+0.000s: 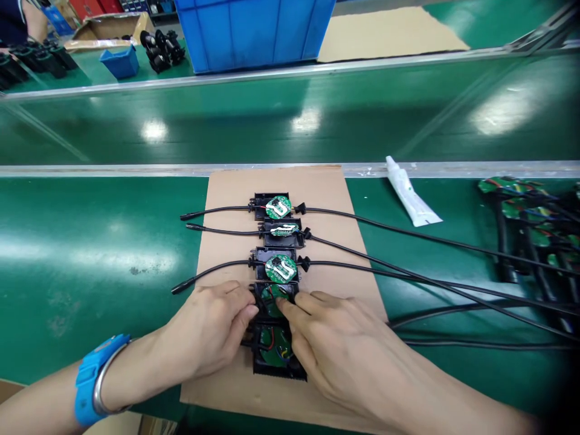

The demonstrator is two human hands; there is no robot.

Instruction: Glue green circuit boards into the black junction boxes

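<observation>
Several black housings with round green circuit boards lie in a column on a cardboard sheet point(226, 199), each with black cables running out both sides. My left hand point(208, 332) rests beside the fourth housing point(273, 296), its fingers curled against the left edge. My right hand point(344, 350) lies over the right side, with the index fingertip pressing on that housing's green board. The nearest housing point(275, 353) sits between both hands, its board with red and yellow wires showing. A blue wristband is on my left wrist point(93, 380).
A white tube point(410, 193) lies at the conveyor rail to the right. A pile of boards with cables point(530, 223) sits at the far right. Beyond the green belt stand a large blue crate point(254, 30), a small blue bin point(120, 62) and black parts.
</observation>
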